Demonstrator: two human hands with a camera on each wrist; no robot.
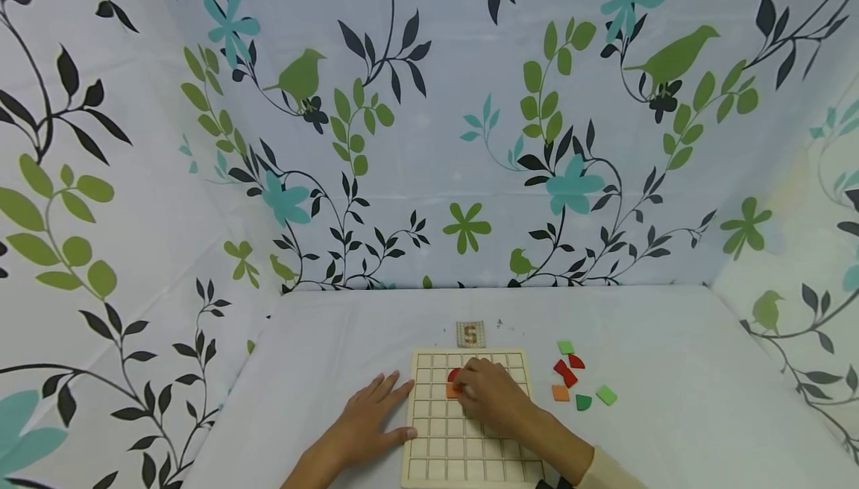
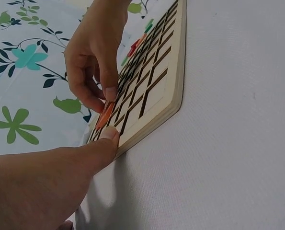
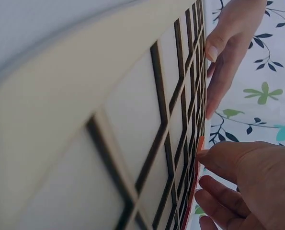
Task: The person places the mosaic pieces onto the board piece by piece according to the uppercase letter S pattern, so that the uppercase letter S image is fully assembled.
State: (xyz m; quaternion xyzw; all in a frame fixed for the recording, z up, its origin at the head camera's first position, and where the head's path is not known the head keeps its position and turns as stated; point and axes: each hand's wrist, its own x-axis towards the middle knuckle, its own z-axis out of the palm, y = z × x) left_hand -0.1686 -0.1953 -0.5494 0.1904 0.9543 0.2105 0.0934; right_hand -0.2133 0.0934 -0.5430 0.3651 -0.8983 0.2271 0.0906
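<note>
A pale wooden grid board (image 1: 436,448) lies on the white table. My left hand (image 1: 369,418) rests at its left side, fingers spread, thumb and fingertips touching the edge; in the left wrist view the thumb lies on the rim. Over the board's upper middle, my right hand (image 1: 493,396) has thumb and fingers curled at an orange tile (image 2: 104,116), pinching it low at the grid. A red rounded piece (image 1: 453,375) sits just above the orange, partly hidden by the fingers.
Right of the board lie loose pieces: light green squares (image 1: 607,395), red pieces (image 1: 566,373), an orange square (image 1: 560,393) and a dark green rounded piece (image 1: 584,402). Behind the board is a small patterned card (image 1: 470,335). A leaf-and-bird printed cloth (image 1: 403,139) hangs around the table.
</note>
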